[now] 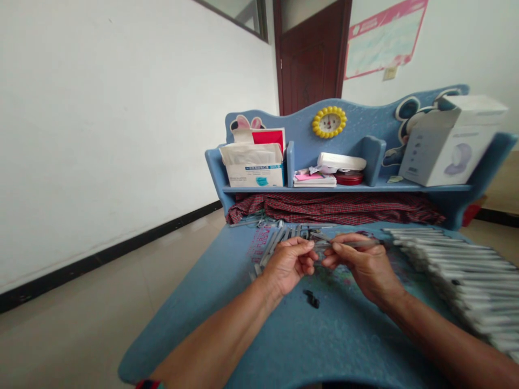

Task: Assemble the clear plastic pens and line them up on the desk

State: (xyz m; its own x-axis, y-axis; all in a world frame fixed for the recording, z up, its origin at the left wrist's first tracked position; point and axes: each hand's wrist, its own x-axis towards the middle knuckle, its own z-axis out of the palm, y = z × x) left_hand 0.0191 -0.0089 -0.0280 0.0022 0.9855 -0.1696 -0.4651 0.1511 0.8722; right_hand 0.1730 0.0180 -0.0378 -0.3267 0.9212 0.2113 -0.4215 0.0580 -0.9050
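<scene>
My right hand is closed on a slim grey pen-like tube, which lies along the thumb and points right. My left hand faces it a short way off, thumb and forefinger pinched together. A thin grey piece shows between the two sets of fingertips; what exactly the left fingers grip is too small to make out. Behind the left hand, several loose grey tubes lie on the blue desk. Small black parts rest on the desktop just below the hands.
To the right lies a large stack of grey-white tubes. A plaid cloth is bunched under the shelf. On that shelf stand an open mask box, papers, a red tin and a white box.
</scene>
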